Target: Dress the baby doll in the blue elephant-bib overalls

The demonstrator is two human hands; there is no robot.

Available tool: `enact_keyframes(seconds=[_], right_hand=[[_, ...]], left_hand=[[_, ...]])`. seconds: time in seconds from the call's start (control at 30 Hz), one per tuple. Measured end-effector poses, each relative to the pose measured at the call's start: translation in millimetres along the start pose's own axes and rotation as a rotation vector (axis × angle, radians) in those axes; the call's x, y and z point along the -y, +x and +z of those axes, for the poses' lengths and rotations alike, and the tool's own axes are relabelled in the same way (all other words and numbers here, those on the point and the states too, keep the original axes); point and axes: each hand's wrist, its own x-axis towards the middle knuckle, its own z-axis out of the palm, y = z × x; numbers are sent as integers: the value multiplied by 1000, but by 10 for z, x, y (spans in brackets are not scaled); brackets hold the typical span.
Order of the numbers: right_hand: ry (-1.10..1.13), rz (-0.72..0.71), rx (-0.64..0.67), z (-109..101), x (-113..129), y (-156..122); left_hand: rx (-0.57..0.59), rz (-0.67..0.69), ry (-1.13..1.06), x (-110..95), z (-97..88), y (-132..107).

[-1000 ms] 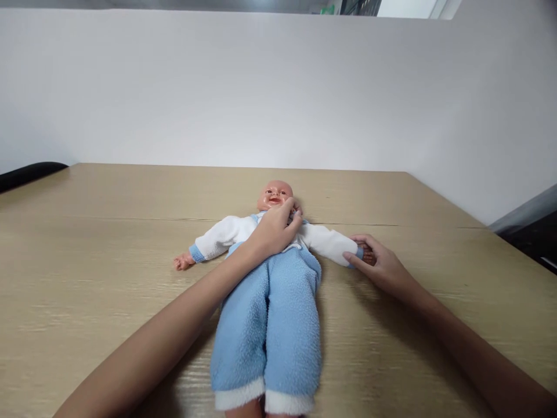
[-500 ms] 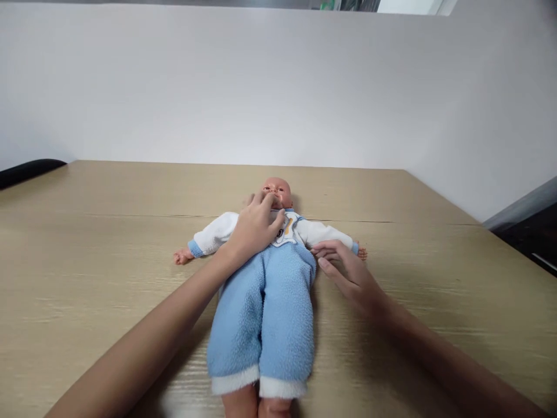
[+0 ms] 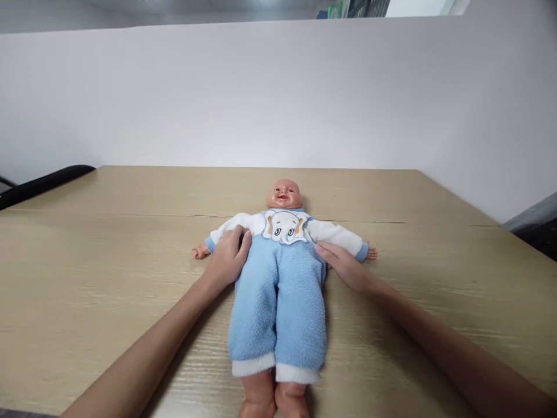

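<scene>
A baby doll (image 3: 278, 290) lies on its back in the middle of the wooden table (image 3: 87, 261), head away from me and arms spread. It wears blue fleece trousers and a white top with an elephant bib. My left hand (image 3: 228, 257) grips the doll's side under its arm, thumb on the top of the trousers. On the other side, my right hand (image 3: 343, 266) presses against the waist, below the other sleeve. The doll's bare feet reach the bottom edge of the view.
A white partition wall (image 3: 278, 93) stands along the table's far edge. A black curved chair back (image 3: 43, 181) shows at the far left. A dark surface (image 3: 537, 226) lies beyond the table's right edge.
My left hand came down from the doll's chin to its side. The right hand left the doll's wrist and moved to its waist. The bib is now uncovered.
</scene>
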Motion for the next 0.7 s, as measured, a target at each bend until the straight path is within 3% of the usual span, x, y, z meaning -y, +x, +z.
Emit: enact_keyframes(seconds=[0.3, 0.5, 0.7], right_hand=[[127, -43, -148, -28, -88, -54], [285, -18, -276, -48, -230, -6], [268, 34, -208, -48, -288, 49]], left_hand=[[69, -115, -342, -23, -18, 1], [98, -108, -454, -13, 37, 12], [178, -63, -431, -23, 11, 30]])
